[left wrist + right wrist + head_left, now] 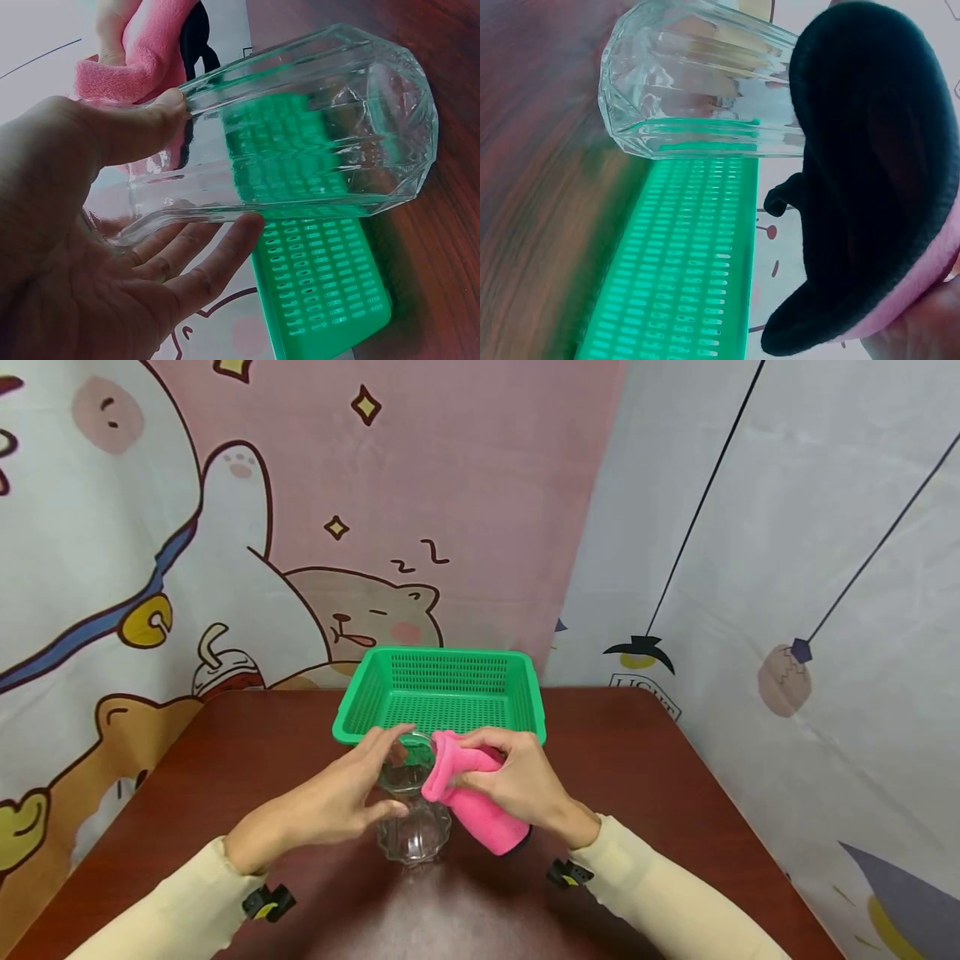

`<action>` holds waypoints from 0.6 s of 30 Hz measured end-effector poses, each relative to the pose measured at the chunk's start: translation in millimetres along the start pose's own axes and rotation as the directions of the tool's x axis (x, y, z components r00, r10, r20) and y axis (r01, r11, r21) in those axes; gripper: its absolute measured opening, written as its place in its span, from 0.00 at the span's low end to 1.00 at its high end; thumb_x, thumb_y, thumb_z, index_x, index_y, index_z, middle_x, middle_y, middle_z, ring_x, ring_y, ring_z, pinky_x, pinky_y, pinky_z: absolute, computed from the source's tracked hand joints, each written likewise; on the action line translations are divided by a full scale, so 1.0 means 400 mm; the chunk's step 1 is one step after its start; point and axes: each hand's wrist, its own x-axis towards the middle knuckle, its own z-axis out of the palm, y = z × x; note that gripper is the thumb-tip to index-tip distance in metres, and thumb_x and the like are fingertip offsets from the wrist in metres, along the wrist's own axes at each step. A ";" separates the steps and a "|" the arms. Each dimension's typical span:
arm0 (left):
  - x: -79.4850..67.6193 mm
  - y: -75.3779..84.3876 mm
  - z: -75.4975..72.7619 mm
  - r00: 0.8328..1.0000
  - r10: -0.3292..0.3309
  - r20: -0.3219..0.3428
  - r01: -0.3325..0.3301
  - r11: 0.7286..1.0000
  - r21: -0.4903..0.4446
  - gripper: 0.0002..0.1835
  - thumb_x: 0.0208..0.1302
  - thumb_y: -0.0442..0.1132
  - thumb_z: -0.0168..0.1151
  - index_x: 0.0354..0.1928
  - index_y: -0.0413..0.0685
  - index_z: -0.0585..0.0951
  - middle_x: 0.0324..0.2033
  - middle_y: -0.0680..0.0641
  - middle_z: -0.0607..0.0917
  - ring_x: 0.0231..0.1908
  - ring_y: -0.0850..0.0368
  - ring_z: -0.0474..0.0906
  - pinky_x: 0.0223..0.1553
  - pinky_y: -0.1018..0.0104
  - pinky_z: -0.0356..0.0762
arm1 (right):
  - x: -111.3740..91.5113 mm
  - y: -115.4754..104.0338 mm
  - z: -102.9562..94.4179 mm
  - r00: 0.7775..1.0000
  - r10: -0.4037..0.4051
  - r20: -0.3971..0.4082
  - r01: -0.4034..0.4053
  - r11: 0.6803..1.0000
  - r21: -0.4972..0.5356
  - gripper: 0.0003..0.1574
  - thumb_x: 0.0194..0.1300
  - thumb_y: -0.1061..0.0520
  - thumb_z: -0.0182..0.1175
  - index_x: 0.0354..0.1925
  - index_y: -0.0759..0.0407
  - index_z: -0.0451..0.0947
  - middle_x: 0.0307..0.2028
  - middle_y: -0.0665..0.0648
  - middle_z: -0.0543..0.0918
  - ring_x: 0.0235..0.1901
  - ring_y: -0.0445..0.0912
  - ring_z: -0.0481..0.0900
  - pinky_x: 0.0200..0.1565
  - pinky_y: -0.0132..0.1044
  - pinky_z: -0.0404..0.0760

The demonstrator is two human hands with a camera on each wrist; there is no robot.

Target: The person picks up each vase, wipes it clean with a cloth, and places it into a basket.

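A clear faceted glass vase point(414, 837) stands upright on the table, its mouth wider than its neck. My left hand point(330, 802) curves round its upper part, with the thumb on the near side and the fingers at the far side. In the left wrist view, the thumb and fingertips lie along the glass point(352, 150). My right hand point(517, 777) pinches a folded pink plush cloth point(487, 818) between thumb and fingers, close beside the vase's rim. The right wrist view shows the cloth's black side point(855, 135), which hangs in a hollow fold with a small loop.
Behind the hands, a green perforated plastic basket point(450, 706) sits at the far side of the brown wooden table point(247, 752). A cartoon-printed curtain point(487, 485) hangs behind and along both sides of the table.
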 end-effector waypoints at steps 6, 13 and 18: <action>0.000 0.001 -0.002 1.000 0.002 0.001 -0.002 1.000 0.004 0.57 0.73 0.40 0.84 0.92 0.43 0.56 0.65 0.42 0.81 0.67 0.45 0.84 0.59 0.59 0.90 | 0.002 -0.002 0.005 0.999 0.027 0.019 -0.027 1.000 -0.009 0.20 0.62 0.59 0.90 0.52 0.51 0.98 0.53 0.54 0.99 0.51 0.44 0.93 0.47 0.34 0.93; 0.002 -0.002 0.000 1.000 0.009 -0.003 -0.009 1.000 -0.007 0.56 0.72 0.38 0.85 0.91 0.43 0.57 0.64 0.41 0.80 0.65 0.44 0.84 0.56 0.61 0.91 | -0.001 0.002 0.013 0.998 0.058 0.015 -0.058 0.998 -0.010 0.20 0.61 0.61 0.90 0.51 0.52 0.98 0.52 0.53 0.99 0.48 0.45 0.92 0.46 0.34 0.93; 0.002 -0.002 0.000 1.000 0.000 -0.002 0.000 1.000 -0.016 0.57 0.72 0.36 0.85 0.91 0.43 0.57 0.65 0.41 0.80 0.66 0.42 0.84 0.58 0.60 0.93 | -0.001 0.002 0.017 0.998 0.063 0.011 -0.063 0.998 -0.011 0.20 0.61 0.60 0.90 0.51 0.53 0.98 0.51 0.54 0.99 0.47 0.44 0.92 0.46 0.34 0.93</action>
